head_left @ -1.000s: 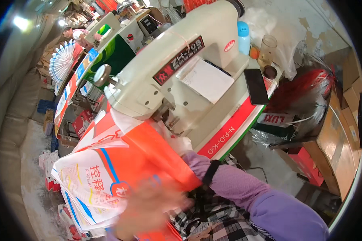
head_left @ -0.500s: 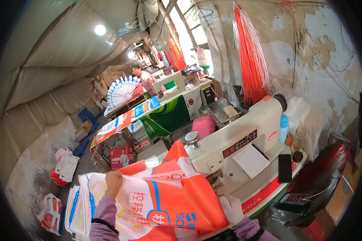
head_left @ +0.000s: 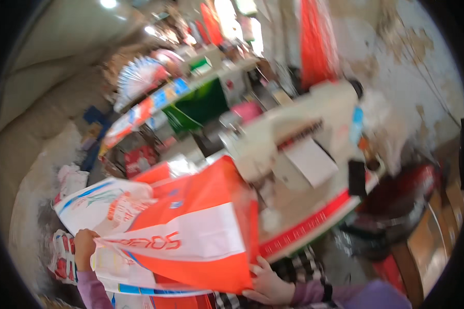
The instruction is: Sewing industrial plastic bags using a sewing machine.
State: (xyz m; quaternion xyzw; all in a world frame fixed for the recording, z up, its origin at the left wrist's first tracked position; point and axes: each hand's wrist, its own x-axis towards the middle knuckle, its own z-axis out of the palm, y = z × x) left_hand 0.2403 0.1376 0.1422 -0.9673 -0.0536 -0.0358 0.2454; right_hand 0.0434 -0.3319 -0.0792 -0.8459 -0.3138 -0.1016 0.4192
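Observation:
A large orange and white printed sack (head_left: 201, 226) spreads between my two hands in front of the sewing machine. My left hand (head_left: 85, 250) is closed on its left edge, and creases run from the fist across the cloth. At the lower right corner my right hand (head_left: 267, 284) holds the sack's orange end, thumb on top and the other fingers partly hidden. The cream industrial sewing machine (head_left: 304, 123) stands just beyond, its head near the sack's far right edge. Motion blurs much of the view.
A white notepad (head_left: 311, 160) and a dark phone (head_left: 357, 177) lie on the machine table, with a blue bottle (head_left: 356, 125) behind them. Farther off is a second machine table with a green cloth (head_left: 198, 105). Red-and-white strands (head_left: 317, 46) hang on the wall.
The sack has been swung left and toward me, and a different printed side now shows. My left hand has moved left, my right hand left and nearer. The whole view has shifted.

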